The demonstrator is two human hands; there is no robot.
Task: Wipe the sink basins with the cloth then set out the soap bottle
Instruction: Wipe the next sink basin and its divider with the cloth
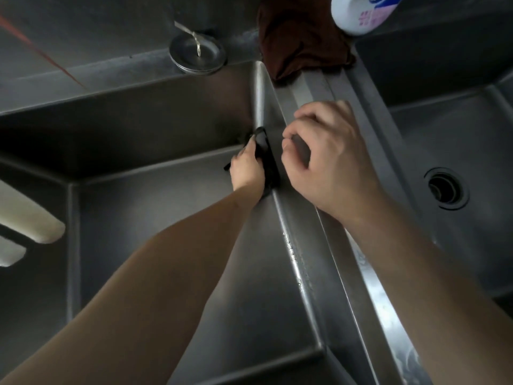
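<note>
Double sink: brushed steel, cloth, plastic.
Left basin (pixel 166 218) and right basin (pixel 444 140): dull grey brushed metal, smooth; the divider ridge (pixel 313 87) between them shines brighter, with water beads near its front end. Black cloth (pixel 268 159): soft, matt. Brown rag (pixel 299 37) at the divider's far end: matt, crumpled fabric. Bottle (pixel 358 15): glossy white plastic, printed label. Drain strainer (pixel 197 52) on the far rim: polished metal.

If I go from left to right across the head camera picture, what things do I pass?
White handle → round metal sink strainer → left hand pressing the dark cloth → right hand → white soap bottle → right basin's drain hole.
</note>
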